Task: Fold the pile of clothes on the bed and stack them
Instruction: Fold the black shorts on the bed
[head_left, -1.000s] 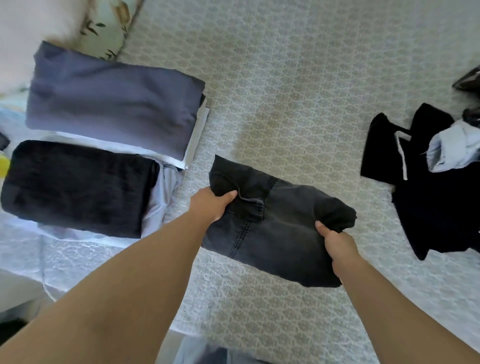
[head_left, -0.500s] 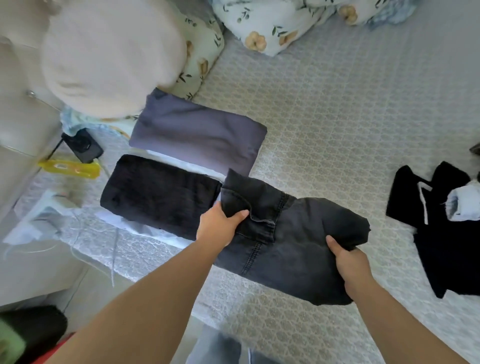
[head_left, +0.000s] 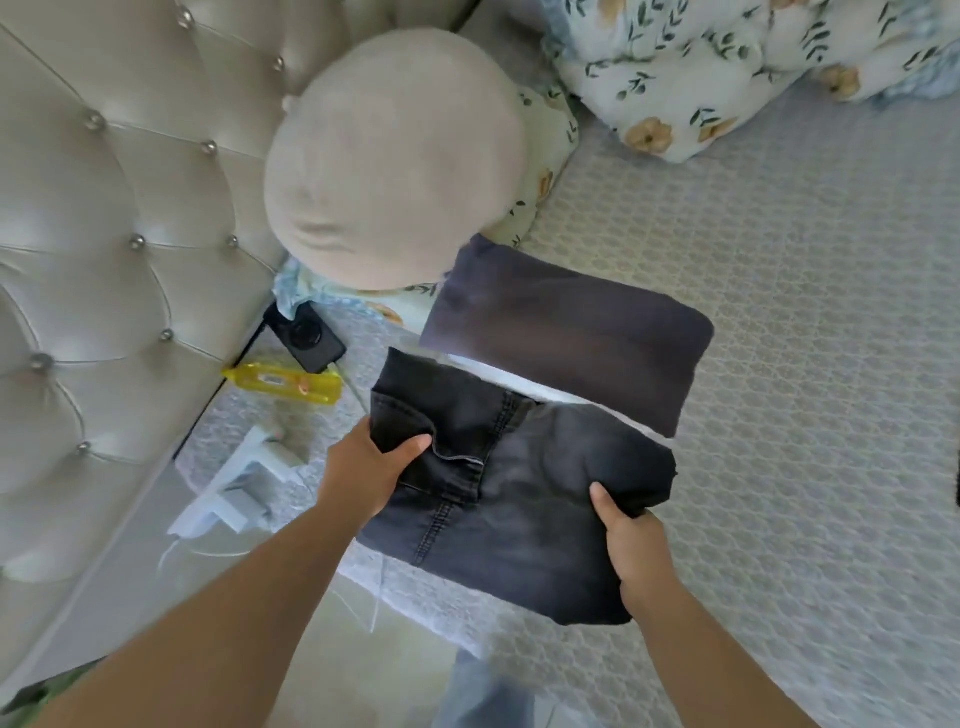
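The left hand (head_left: 363, 470) has its grip on the left end of the folded dark grey denim jeans (head_left: 519, 483), with the thumb on top of the cloth and the other fingers hidden under it. The right hand (head_left: 636, 545) has its grip on the right end in the same way, thumb on top near the folded corner. The jeans are held between the two hands near the edge of the bed (head_left: 805, 389), which carries a pale grey cover with a woven pattern. Their far edge overlaps a white folded garment (head_left: 519, 376), and on that garment lies a folded purple-grey cloth (head_left: 566, 338). Whether the jeans rest on something below cannot be told. Behind the stack sits a round beige cushion (head_left: 395, 156), and a floral pillow (head_left: 701, 67) lies at the top right. To the left, beside the tufted cream headboard (head_left: 104, 234), are a yellow flat packet (head_left: 283, 384) and a black charger block (head_left: 306, 338).
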